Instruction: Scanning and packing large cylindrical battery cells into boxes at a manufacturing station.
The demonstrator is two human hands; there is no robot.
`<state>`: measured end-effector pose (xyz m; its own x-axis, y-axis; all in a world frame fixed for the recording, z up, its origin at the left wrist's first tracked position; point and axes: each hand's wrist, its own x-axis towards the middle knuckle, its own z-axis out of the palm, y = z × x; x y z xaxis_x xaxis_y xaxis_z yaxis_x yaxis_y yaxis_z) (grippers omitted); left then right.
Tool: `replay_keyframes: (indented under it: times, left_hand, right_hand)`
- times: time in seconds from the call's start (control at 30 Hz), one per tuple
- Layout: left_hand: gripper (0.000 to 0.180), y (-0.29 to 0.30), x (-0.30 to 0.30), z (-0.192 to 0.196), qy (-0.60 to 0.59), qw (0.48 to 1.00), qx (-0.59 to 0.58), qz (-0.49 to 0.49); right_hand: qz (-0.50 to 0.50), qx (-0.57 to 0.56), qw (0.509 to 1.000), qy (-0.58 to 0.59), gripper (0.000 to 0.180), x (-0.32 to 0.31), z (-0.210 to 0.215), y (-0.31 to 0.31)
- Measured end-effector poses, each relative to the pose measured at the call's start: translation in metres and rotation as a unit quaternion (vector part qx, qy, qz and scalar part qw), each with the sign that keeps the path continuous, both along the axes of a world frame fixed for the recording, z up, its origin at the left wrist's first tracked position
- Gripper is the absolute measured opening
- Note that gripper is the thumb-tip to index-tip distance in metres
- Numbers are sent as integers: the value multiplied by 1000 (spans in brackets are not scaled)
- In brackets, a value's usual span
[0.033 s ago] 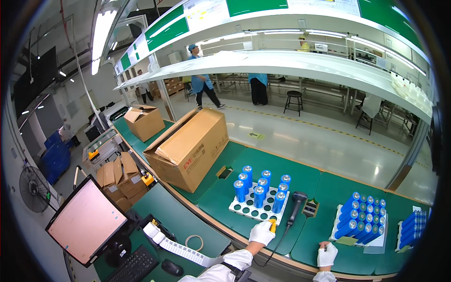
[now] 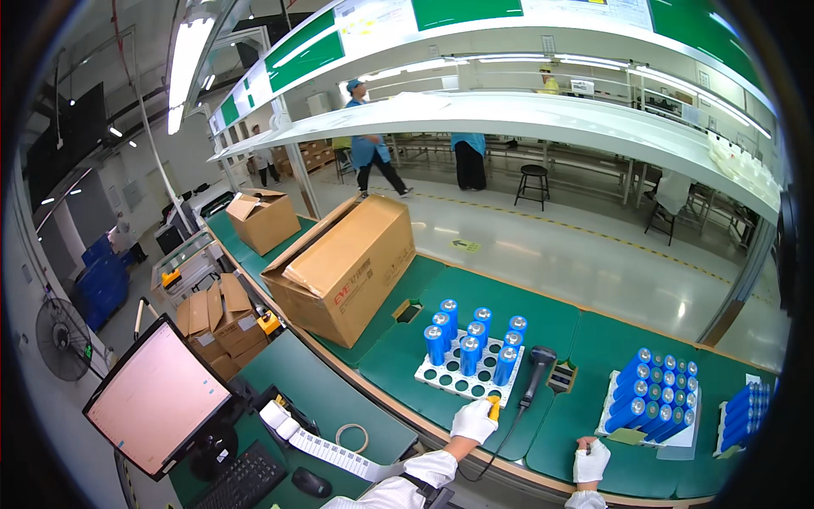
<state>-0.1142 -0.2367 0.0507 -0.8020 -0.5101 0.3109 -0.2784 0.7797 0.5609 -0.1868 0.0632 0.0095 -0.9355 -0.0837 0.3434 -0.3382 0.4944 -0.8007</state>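
Note:
My left hand (image 2: pixel 473 422), in a white glove with yellow at the fingertips, has its fingers closed at the near right corner of a white perforated tray (image 2: pixel 458 386). Several blue cylindrical battery cells (image 2: pixel 469 355) stand upright in that tray, and its front holes hold none. Farther right, my right hand (image 2: pixel 591 462), gloved in white with bare fingertips showing, rests near the table's front edge with curled fingers; nothing shows in it. Between the trays, a dark handheld scanner (image 2: pixel 536 373) lies beside the left tray, its cable running past my left hand.
A fuller cell tray (image 2: pixel 606 411) stands right, with another group of blue cells (image 2: pixel 744 416) beyond it. Cardboard boxes (image 2: pixel 348 271) sit back left. At lower left are a monitor (image 2: pixel 157 394), keyboard (image 2: pixel 237 479), mouse (image 2: pixel 311 483) and label strip (image 2: pixel 339 454). A shelf (image 2: pixel 475 110) spans above.
The view has shifted very slightly. In the background, a person in blue has taken a small stride to the right. Both of my hands look the same.

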Motion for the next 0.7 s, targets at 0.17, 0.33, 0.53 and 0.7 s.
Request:
replay_keyframes:
  times: [0.17, 0.33, 0.53, 0.7]
  left_hand:
    - [17, 2, -2, 0, -15, 999, 40, -19]
    - [20, 0, -1, 0, -22, 999, 31, -16]
    - [25, 1, -1, -4, -1, 999, 24, -20]
    - [25, 0, 2, -2, -9, 1000, 19, -11]
  right_hand:
    - [-5, 52, 996, 71, 9, -1, 0, 7]
    - [3, 28, 998, 52, 9, -4, -4, 5]
    - [6, 37, 998, 58, 9, -3, -7, 8]
    - [21, 22, 996, 80, 9, -2, -4, 5]
